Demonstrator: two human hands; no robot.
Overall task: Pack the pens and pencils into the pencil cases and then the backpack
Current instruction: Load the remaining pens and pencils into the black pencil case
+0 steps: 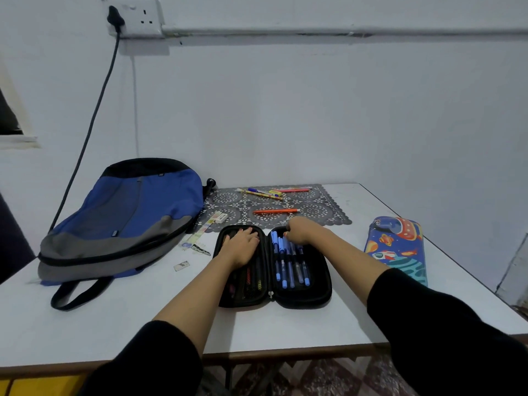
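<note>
Item 1, far left — backpack (125, 221): lies flat on the table (285, 327), zipped as far as I can tell, strap trailing toward the near edge.

Item 2, just right of it: small erasers (221, 218) and a ruler-like strip (200, 232), loose.

Item 3, centre — black pencil case (274, 295), spread open like a book. My left hand (243, 248) rests flat, fingers spread, on the left half, pinning it and gripping nothing. My right hand (298, 231) is curled at the far end of the right half over the blue pens (290, 264); whether it pinches one I cannot tell.

Blue pens: long axes run near to far, side by side, blue ends toward me.

Item 4, on the lace mat (314, 210) beyond: one orange pencil (275, 211) and a further cluster of pens and pencils (271, 192), lying roughly left to right, still unpacked.

Item 5, right: rocket-print pencil case (397, 247), shut, close to the table's right edge.

Risks, as I judge them: forcing a pen crosswise could dislodge its neighbours; lifting my left hand may let the case shift; a knock could send the printed case off the edge.
</note>
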